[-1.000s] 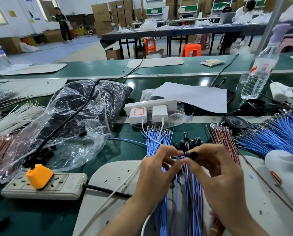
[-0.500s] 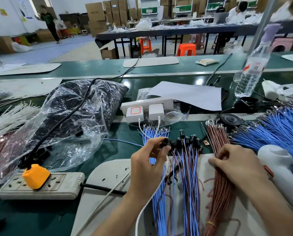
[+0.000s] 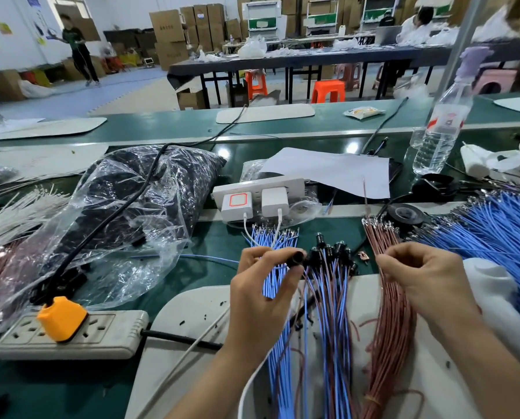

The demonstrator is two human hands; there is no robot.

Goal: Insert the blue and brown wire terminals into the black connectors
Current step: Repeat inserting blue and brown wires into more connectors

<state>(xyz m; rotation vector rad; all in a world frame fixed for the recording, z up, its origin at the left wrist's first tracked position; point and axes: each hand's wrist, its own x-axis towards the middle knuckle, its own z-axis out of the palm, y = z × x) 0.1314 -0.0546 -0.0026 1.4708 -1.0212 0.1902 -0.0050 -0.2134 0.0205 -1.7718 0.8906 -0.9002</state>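
Head view: left hand [image 3: 261,285] pinches a black connector [image 3: 296,257] above the blue wires [image 3: 278,237]. Right hand [image 3: 425,273] curls onto the brown wires [image 3: 388,322]; whether it pinches one, I cannot tell. Better to separate a single wire, then align its terminal straight.

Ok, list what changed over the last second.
The right hand left the left hand, moved right to the brown wire bundle and now pinches a brown wire out of it. The left hand kept holding its black connector. The finished connectors and power strip stayed put.
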